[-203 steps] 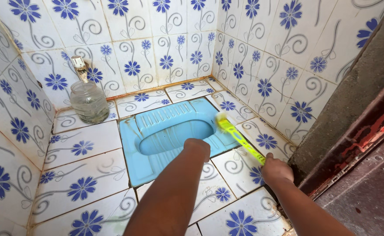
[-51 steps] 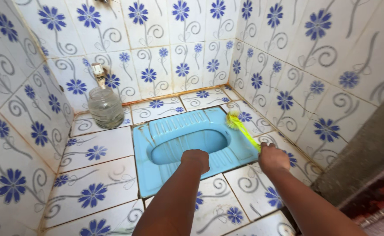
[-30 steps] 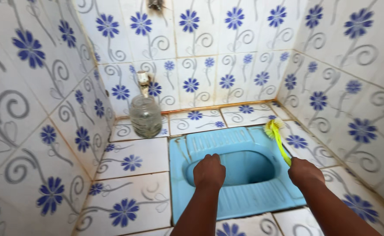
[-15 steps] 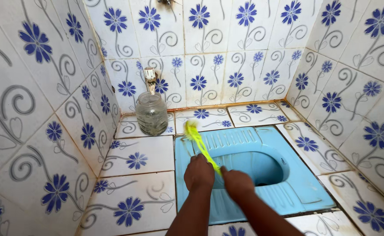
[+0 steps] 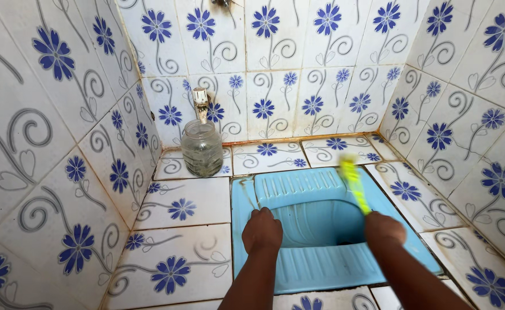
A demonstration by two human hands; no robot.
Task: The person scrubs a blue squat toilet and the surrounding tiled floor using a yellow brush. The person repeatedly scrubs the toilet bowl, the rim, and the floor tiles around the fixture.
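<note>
A blue squat toilet pan (image 5: 327,267) is set into the tiled floor in front of me. My right hand (image 5: 384,228) grips the handle of a yellow-green toilet brush (image 5: 353,183), whose blurred head is over the pan's far right rim. My left hand (image 5: 261,229) is closed in a fist over the pan's near left side and holds nothing that I can see.
A glass jar (image 5: 202,148) stands on the floor at the back left under a small wall tap (image 5: 200,102). White tiles with blue flowers cover the floor and three close walls. Brown stains run along the floor joints.
The brush has swung from the pan's left rim across to its right rim, with my right hand moving right. My left hand has stayed in place.
</note>
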